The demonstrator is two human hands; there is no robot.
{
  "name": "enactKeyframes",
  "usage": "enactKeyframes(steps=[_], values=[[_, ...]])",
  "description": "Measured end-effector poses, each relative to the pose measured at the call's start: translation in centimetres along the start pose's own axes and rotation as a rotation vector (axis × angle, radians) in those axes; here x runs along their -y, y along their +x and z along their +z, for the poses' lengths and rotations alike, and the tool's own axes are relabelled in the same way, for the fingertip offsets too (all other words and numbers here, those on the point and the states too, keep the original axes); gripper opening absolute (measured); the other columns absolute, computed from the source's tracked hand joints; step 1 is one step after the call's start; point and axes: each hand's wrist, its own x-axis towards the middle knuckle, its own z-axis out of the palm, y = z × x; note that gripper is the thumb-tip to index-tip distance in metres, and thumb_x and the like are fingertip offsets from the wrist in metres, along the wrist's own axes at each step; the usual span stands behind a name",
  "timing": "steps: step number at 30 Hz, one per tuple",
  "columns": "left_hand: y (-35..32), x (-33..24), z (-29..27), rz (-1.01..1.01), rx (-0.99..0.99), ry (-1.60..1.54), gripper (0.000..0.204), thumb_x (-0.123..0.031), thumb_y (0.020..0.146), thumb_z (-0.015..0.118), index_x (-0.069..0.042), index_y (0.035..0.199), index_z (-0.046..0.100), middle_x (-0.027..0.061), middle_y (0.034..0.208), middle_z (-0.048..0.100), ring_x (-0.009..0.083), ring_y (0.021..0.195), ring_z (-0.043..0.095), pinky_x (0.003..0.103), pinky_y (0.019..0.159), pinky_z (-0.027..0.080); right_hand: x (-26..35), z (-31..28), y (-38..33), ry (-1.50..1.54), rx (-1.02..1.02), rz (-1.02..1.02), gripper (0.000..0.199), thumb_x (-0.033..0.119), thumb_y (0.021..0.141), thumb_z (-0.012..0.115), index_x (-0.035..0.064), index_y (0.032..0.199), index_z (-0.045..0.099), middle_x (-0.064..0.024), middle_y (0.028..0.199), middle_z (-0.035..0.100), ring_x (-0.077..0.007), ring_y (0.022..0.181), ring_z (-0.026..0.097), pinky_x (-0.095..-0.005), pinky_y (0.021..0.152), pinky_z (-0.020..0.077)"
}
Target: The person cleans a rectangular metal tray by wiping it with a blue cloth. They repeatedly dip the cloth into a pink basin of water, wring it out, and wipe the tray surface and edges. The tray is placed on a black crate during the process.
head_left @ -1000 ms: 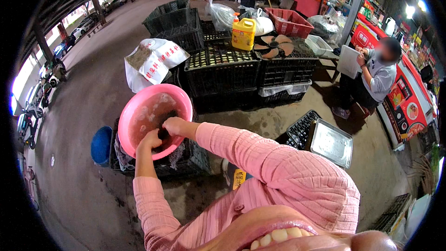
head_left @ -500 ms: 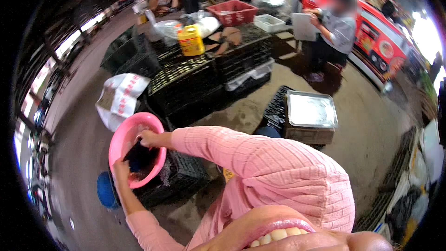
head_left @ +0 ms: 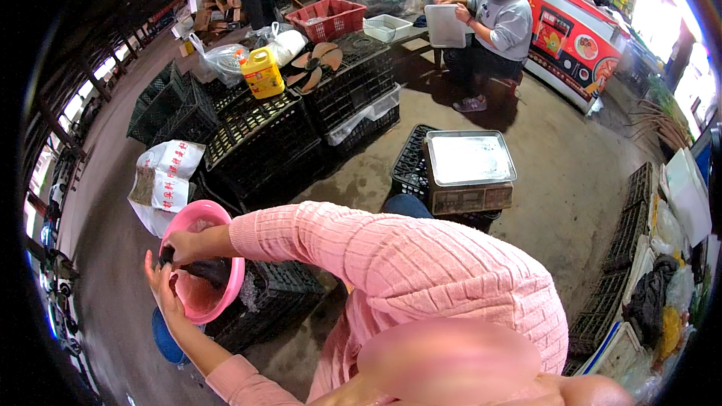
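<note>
Fingers of our right hand (head_left: 180, 248) clench dark cloth (head_left: 212, 271) within the pink basin (head_left: 236, 286), presumably so drips stay contained; left hand (head_left: 165, 293) splayed, empty.

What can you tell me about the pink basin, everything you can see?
The pink basin is round and deep, smooth like plastic, with a broad rim. It stands mouth up, apparently on a black crate, holding cloudy reddish-brown water and a dark, soft-looking bundle that the right hand grips. The left hand is spread at its left rim; whether they touch is unclear.
</note>
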Motion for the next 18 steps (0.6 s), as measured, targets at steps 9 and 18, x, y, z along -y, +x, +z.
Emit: enactKeyframes(steps=[9,18], values=[[0.8,10.9,1.5,-0.063,0.171,-0.325,0.073,-0.022,0.076,0.071,-0.007,0.137,0.033,0.0098,0.134,0.044,0.0222,0.123,0.042,0.035,0.104,0.029,3.1,-1.9,2.2,0.049,-0.113,-0.001,0.038,0.02,0.059,0.074,0.0054,0.093,0.067,-0.0137,0.092,0.067,-0.0264,0.084,0.064,-0.0366,0.075,0.0508],[1.9,9.0,3.1,-0.207,0.344,-0.574,0.058,-0.028,0.08,0.066,-0.003,0.127,0.043,0.014,0.116,0.058,0.0287,0.105,0.058,0.041,0.09,0.046,2.9,-5.5,8.4,0.543,-0.159,-0.116,0.021,0.013,0.072,0.061,0.001,0.088,0.066,-0.0124,0.084,0.066,-0.023,0.075,0.063,-0.0352,0.067,0.05]])
